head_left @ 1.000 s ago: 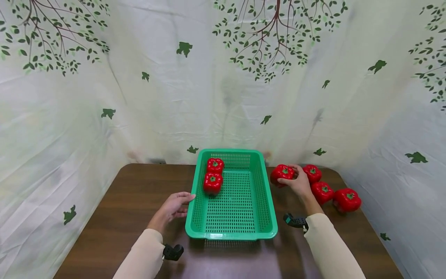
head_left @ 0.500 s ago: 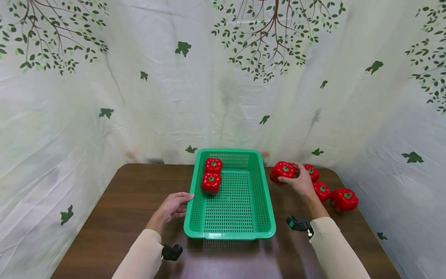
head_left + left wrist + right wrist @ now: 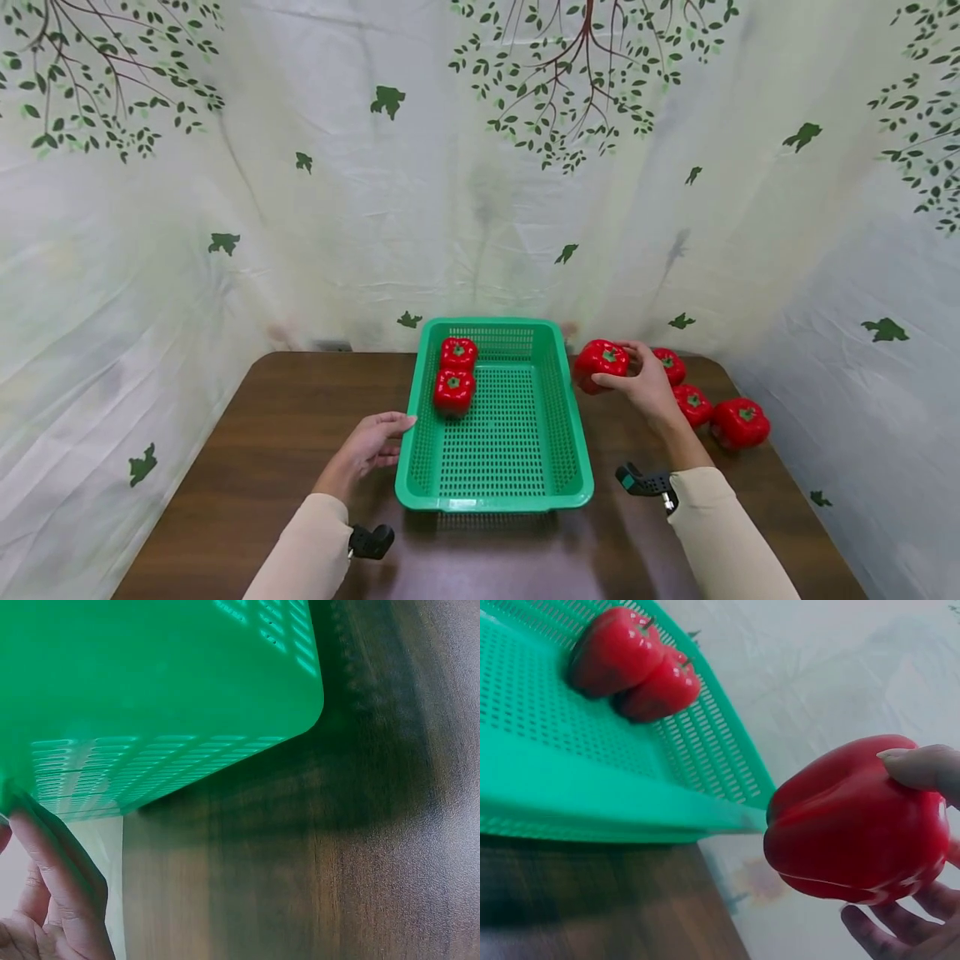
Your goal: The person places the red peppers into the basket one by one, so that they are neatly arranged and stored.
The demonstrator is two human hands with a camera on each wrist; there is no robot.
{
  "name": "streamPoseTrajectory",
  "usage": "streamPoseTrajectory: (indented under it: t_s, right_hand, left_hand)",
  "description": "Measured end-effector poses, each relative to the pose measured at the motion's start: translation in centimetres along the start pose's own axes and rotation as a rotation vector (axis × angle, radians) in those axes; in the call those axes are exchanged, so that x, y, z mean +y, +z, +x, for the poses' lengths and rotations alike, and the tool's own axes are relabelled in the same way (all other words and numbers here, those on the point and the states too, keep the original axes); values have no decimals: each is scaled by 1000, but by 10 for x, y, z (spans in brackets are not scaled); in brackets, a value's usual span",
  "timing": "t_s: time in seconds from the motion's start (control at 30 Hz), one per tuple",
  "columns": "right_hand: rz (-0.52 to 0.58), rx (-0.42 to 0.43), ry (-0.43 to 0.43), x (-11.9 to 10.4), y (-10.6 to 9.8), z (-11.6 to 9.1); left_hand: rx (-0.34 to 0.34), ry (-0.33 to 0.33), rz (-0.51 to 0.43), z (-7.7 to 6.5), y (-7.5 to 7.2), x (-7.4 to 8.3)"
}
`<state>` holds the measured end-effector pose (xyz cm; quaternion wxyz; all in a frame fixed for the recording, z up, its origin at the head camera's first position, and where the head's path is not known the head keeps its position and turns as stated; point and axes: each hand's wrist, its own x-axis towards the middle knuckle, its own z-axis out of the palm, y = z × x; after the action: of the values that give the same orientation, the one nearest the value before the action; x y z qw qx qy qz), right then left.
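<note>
A red bell pepper (image 3: 602, 365) is held in my right hand (image 3: 648, 385), thumb on the near side and fingers behind and below. It is close beside the right rim of a green plastic basket (image 3: 573, 425); in the right wrist view the pepper (image 3: 855, 825) overlaps the end of that rim. My left hand (image 3: 369, 450) grips the basket's left rim, and in the left wrist view its fingers (image 3: 56, 862) reach up under the edge. Two red bell peppers (image 3: 454, 392) sit one behind the other along the basket's left side.
Several more red bell peppers (image 3: 738, 422) stand on the right of the brown wooden table (image 3: 247, 467), the rear ones partly hidden by my right hand. Behind the table hangs a pale cloth (image 3: 337, 250) printed with leaves.
My right hand has lifted the bell pepper slightly and moved it a little left, nearer the basket. The left hand keeps its place at the rim.
</note>
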<state>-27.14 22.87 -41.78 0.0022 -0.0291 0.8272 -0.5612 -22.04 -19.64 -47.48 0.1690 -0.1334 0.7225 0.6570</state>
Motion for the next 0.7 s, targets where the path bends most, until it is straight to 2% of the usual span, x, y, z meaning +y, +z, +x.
streamPoseTrajectory:
  t_s: [0.23, 0.7]
  right_hand:
    - [14, -45, -23, -6, 4, 1]
    - [-31, -120, -54, -24, 22, -2]
  left_hand:
    - [-3, 1, -7, 0, -1, -2]
    - [-14, 6, -18, 0, 1, -1]
